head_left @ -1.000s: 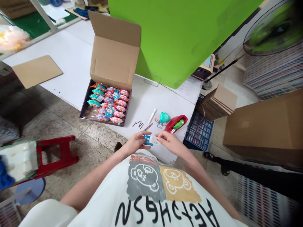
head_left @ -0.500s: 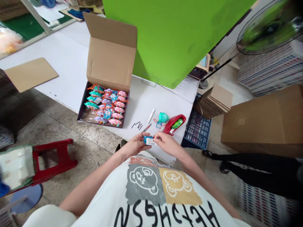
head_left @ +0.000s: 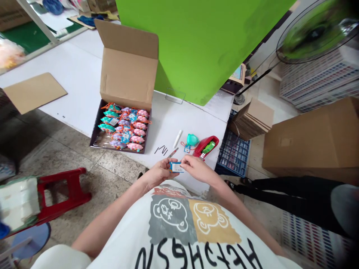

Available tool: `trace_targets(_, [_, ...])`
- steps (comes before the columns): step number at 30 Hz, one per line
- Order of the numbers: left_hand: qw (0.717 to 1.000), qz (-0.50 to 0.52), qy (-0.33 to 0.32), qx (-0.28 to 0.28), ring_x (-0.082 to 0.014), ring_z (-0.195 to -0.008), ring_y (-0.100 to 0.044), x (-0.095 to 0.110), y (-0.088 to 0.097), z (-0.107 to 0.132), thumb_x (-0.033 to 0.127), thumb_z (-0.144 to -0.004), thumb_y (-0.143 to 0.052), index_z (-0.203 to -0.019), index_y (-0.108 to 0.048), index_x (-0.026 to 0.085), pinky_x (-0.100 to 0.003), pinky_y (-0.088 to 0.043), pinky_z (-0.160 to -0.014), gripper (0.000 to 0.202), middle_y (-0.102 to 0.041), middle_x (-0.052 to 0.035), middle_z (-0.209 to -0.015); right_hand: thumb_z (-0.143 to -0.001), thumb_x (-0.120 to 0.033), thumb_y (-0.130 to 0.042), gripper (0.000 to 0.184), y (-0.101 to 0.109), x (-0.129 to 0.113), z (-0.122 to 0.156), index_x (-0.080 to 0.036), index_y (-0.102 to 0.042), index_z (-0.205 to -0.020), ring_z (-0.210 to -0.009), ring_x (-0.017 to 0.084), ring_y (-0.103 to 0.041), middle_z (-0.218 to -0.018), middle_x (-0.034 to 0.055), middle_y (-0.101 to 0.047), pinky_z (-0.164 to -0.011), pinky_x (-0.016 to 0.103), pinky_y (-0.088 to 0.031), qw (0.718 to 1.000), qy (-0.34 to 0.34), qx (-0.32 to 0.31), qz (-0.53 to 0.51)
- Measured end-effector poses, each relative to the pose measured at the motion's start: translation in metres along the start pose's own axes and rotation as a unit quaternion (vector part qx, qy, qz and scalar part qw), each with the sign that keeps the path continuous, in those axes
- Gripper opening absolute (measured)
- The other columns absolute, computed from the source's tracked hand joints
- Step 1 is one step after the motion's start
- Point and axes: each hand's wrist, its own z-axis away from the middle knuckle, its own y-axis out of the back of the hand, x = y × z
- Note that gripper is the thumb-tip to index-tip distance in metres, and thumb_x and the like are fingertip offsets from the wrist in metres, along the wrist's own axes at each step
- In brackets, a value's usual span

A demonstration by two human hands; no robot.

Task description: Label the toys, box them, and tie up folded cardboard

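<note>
A small blue card tag (head_left: 176, 168) with a white barcode label is in front of my shirt, at the table's near edge. My left hand (head_left: 158, 172) grips its left end between thumb and fingers. The fingers of my right hand (head_left: 196, 166) are pinched at the tag's right end, partly covering it. Just beyond lie a small craft knife (head_left: 174, 152), a white pen-like stick (head_left: 177, 138) and several thin dark strips (head_left: 162, 150). A teal toy (head_left: 192, 139) with its own blue tag (head_left: 187, 148) sits beside a red tape dispenser (head_left: 199, 149).
An open cardboard box (head_left: 127, 80) holds rows of teal, purple and pink toys (head_left: 137, 139). Behind it stands a green panel (head_left: 196, 48). A flat cardboard sheet (head_left: 35, 91) lies left, a red stool (head_left: 64, 190) below it. At right are a large carton (head_left: 308, 138) and a person's legs (head_left: 294, 190).
The label on the tag now lies flatter and straighter, with my right fingers slightly further left. At right, the person's legs have shifted. The view has moved a little.
</note>
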Motion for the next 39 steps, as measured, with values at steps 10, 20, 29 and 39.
trace_targets(10, [1.000,-0.019,-0.009,0.002,-0.0122,-0.076,-0.064,0.0039,0.0014,-0.0005,0.000,-0.051,-0.077,-0.104,-0.053,0.016,-0.028,-0.049,-0.082,0.060,-0.063,-0.0001,-0.086,-0.086,-0.024,-0.054,0.011,-0.0022,0.0018,-0.0049,-0.019,-0.054,-0.076,-0.073,0.014,-0.052,-0.078,0.0008,-0.058,-0.067,0.027,-0.036,1.000,0.030,-0.005,0.009])
trace_targets(20, [0.999,-0.027,-0.020,0.000,-0.0131,-0.080,-0.064,0.0003,0.0022,-0.0016,0.004,-0.047,-0.082,-0.104,-0.053,0.016,-0.028,-0.047,-0.082,0.065,-0.065,-0.0015,-0.090,-0.086,-0.021,-0.054,0.010,-0.0032,-0.0008,-0.0046,-0.017,-0.054,-0.076,-0.074,0.013,-0.050,-0.080,0.0008,-0.057,-0.067,0.025,-0.035,0.999,0.024,-0.006,0.022])
trace_targets(29, [0.999,-0.020,-0.026,-0.001,-0.0098,-0.076,-0.061,0.0003,0.0002,0.0013,0.002,-0.046,-0.082,-0.100,-0.056,0.016,-0.030,-0.047,-0.086,0.061,-0.063,0.0003,-0.089,-0.086,-0.021,-0.054,0.010,-0.0053,0.0003,-0.0030,-0.017,-0.054,-0.077,-0.075,0.013,-0.051,-0.081,0.0008,-0.057,-0.068,0.025,-0.036,0.999,0.033,-0.001,0.027])
trace_targets(39, [0.999,-0.024,-0.028,0.008,-0.0114,-0.081,-0.062,-0.0022,0.0008,0.0031,0.002,-0.046,-0.081,-0.100,-0.056,0.016,-0.031,-0.048,-0.086,0.062,-0.063,-0.0016,-0.095,-0.087,-0.021,-0.054,0.009,-0.0081,0.0016,-0.0005,-0.018,-0.053,-0.079,-0.076,0.013,-0.051,-0.084,0.0009,-0.056,-0.070,0.025,-0.036,0.999,0.036,0.001,0.033])
